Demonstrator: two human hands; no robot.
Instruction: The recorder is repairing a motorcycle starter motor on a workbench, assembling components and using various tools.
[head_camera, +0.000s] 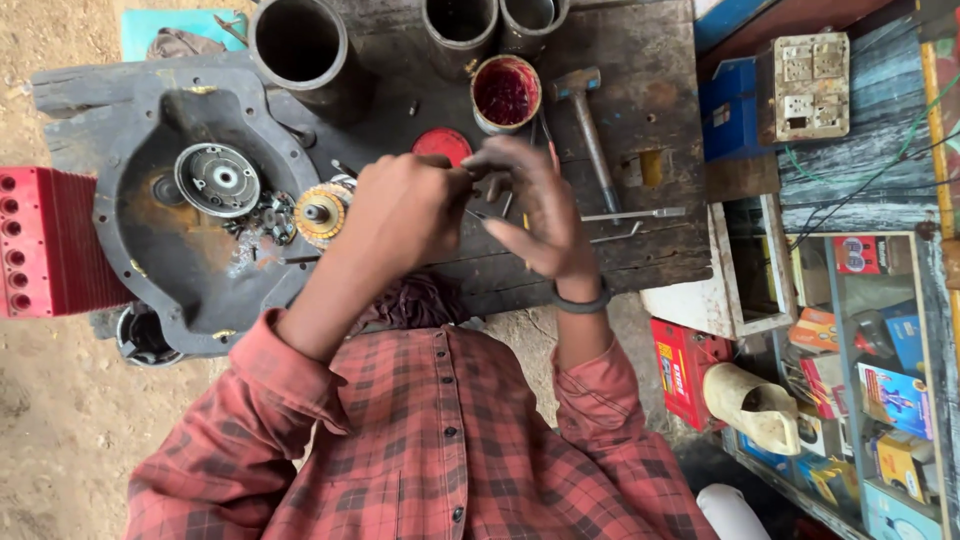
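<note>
Left hand (405, 215) fingers pinched on a small, indistinct part; right hand (530, 205) fingers spread, touching it; red tin (506, 93) just beyond fingertips.

A dark, worn wooden tabletop (660, 90) fills the upper middle of the frame, with a large grey metal housing (150, 250) lying on its left part. Along the top edge stand dark metal cylinders (300, 45) and an open tin of red paste (505, 93), its red lid (442, 145) just below. A hammer (590, 120) and thin metal rods (635, 214) lie right of centre.
</note>
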